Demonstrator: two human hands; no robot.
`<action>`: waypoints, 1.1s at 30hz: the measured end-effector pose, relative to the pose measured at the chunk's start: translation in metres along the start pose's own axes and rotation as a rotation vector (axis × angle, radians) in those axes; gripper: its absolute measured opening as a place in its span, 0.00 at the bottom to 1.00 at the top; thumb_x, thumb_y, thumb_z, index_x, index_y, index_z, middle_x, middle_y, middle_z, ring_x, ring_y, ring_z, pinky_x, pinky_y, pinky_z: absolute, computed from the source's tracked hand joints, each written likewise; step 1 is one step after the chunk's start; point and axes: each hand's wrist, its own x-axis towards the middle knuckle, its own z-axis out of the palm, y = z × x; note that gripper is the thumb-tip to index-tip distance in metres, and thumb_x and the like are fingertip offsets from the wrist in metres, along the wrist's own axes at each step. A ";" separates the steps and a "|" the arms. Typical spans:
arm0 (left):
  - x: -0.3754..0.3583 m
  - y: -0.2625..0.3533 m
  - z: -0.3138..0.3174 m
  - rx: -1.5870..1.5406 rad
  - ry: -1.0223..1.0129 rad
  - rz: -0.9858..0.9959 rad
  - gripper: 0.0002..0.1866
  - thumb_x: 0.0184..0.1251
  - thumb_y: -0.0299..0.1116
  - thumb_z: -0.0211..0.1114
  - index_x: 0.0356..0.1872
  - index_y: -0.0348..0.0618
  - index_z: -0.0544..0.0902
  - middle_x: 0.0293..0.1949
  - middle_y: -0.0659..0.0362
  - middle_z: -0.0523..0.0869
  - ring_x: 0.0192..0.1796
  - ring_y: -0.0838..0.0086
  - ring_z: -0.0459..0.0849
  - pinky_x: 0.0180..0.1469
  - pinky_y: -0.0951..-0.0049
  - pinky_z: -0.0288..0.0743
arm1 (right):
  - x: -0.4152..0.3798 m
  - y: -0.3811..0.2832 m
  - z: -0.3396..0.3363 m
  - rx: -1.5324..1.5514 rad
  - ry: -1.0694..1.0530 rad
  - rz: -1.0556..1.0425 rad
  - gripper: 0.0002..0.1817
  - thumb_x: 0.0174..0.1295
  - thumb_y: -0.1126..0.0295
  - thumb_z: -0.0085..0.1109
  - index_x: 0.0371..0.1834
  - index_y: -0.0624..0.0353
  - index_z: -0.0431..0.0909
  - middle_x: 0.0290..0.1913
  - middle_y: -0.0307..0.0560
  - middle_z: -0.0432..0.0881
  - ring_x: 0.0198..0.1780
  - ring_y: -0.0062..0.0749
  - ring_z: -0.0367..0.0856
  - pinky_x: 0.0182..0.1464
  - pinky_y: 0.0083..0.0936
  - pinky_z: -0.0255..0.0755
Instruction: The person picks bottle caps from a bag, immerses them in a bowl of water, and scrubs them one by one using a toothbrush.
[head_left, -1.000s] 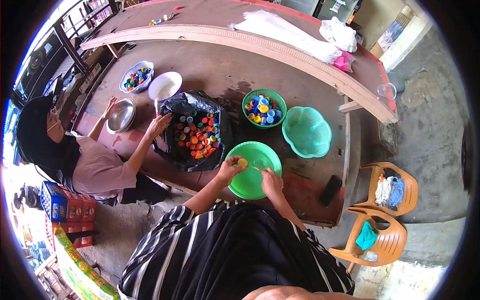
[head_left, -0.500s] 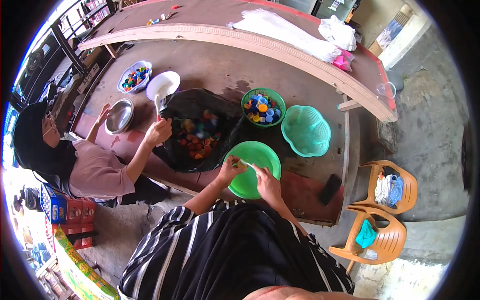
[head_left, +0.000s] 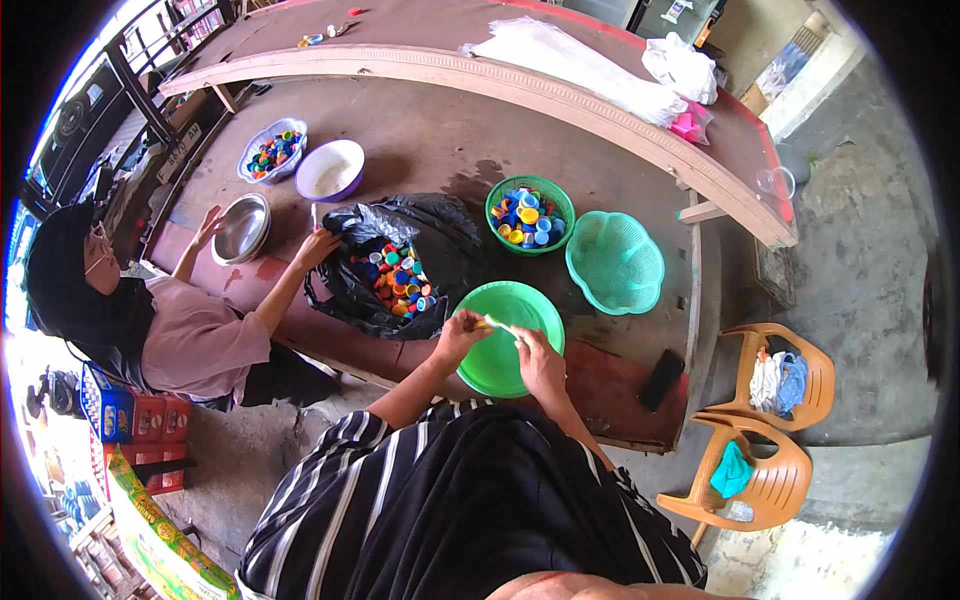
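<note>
Pinching a small yellow cap, the left hand is above a smooth, round green plastic basin; just beside it the right hand pinches a slim white tool that reaches the cap. Left of the left hand, a crinkled black plastic bag holds multicoloured caps. Ahead of both hands, a green basket of more caps stands beside a scalloped, perforated teal basket. Well left of the left hand, a plate seems to read "8670"; lettering on a blue crate is too small to read.
</note>
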 end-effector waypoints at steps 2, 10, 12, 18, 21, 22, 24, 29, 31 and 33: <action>-0.002 0.003 0.002 0.009 0.007 -0.019 0.12 0.60 0.23 0.70 0.41 0.37 0.76 0.38 0.58 0.84 0.40 0.79 0.82 0.44 0.78 0.77 | 0.001 0.021 0.010 -0.113 -0.041 0.129 0.15 0.65 0.71 0.54 0.54 0.45 0.77 0.41 0.45 0.78 0.42 0.43 0.81 0.40 0.39 0.76; -0.005 0.009 0.002 -0.209 0.027 -0.152 0.15 0.63 0.24 0.66 0.49 0.32 0.74 0.48 0.52 0.80 0.47 0.70 0.83 0.50 0.72 0.83 | 0.002 0.044 0.035 -0.236 -0.073 0.084 0.13 0.64 0.74 0.55 0.50 0.48 0.78 0.43 0.44 0.80 0.41 0.46 0.82 0.40 0.40 0.76; -0.001 0.004 -0.001 -0.199 0.028 -0.158 0.16 0.64 0.22 0.64 0.52 0.31 0.74 0.49 0.52 0.79 0.48 0.69 0.83 0.50 0.72 0.83 | 0.002 0.018 0.017 -0.110 0.058 0.062 0.12 0.63 0.75 0.54 0.49 0.49 0.78 0.43 0.43 0.80 0.41 0.46 0.82 0.40 0.39 0.76; -0.004 0.002 0.001 -0.160 -0.001 -0.167 0.19 0.63 0.20 0.62 0.56 0.30 0.73 0.49 0.53 0.78 0.50 0.67 0.83 0.52 0.73 0.82 | -0.002 0.012 0.009 -0.037 0.034 -0.035 0.13 0.64 0.73 0.54 0.51 0.47 0.77 0.43 0.43 0.79 0.42 0.42 0.82 0.40 0.37 0.76; -0.005 0.002 0.002 -0.240 -0.006 -0.194 0.19 0.64 0.21 0.63 0.56 0.31 0.73 0.49 0.54 0.78 0.51 0.68 0.82 0.54 0.72 0.80 | 0.001 0.038 0.022 -0.214 0.000 0.049 0.13 0.64 0.73 0.54 0.51 0.47 0.78 0.44 0.43 0.79 0.43 0.43 0.81 0.42 0.38 0.77; -0.005 0.003 0.002 -0.278 -0.008 -0.202 0.19 0.64 0.21 0.63 0.56 0.31 0.73 0.49 0.54 0.77 0.51 0.69 0.81 0.55 0.72 0.79 | 0.000 0.046 0.027 -0.259 -0.004 0.028 0.13 0.64 0.73 0.54 0.51 0.47 0.79 0.44 0.43 0.79 0.43 0.43 0.81 0.42 0.38 0.77; -0.005 0.002 0.004 -0.269 -0.006 -0.178 0.19 0.67 0.24 0.62 0.57 0.34 0.72 0.49 0.53 0.79 0.52 0.69 0.81 0.57 0.73 0.78 | 0.001 0.051 0.034 -0.374 -0.100 0.029 0.12 0.63 0.72 0.54 0.49 0.48 0.79 0.43 0.45 0.78 0.42 0.44 0.81 0.42 0.40 0.76; 0.000 0.002 0.002 -0.478 -0.041 -0.249 0.17 0.73 0.35 0.59 0.57 0.39 0.71 0.52 0.52 0.80 0.54 0.68 0.81 0.58 0.70 0.77 | 0.001 0.017 0.015 -0.014 0.053 0.063 0.12 0.66 0.70 0.53 0.52 0.50 0.76 0.44 0.48 0.78 0.43 0.47 0.81 0.42 0.38 0.76; -0.004 0.006 0.005 -0.548 -0.072 -0.299 0.17 0.75 0.40 0.56 0.56 0.41 0.71 0.52 0.52 0.80 0.55 0.67 0.81 0.59 0.68 0.76 | 0.000 0.008 0.011 0.147 0.129 0.008 0.12 0.67 0.70 0.54 0.52 0.51 0.75 0.45 0.48 0.79 0.43 0.48 0.81 0.42 0.38 0.75; -0.004 0.007 0.010 -0.643 -0.118 -0.328 0.17 0.76 0.43 0.55 0.55 0.42 0.72 0.51 0.53 0.81 0.54 0.65 0.82 0.58 0.65 0.77 | -0.002 0.006 0.013 0.171 0.086 0.004 0.12 0.67 0.71 0.52 0.52 0.54 0.76 0.45 0.51 0.80 0.45 0.50 0.80 0.44 0.38 0.74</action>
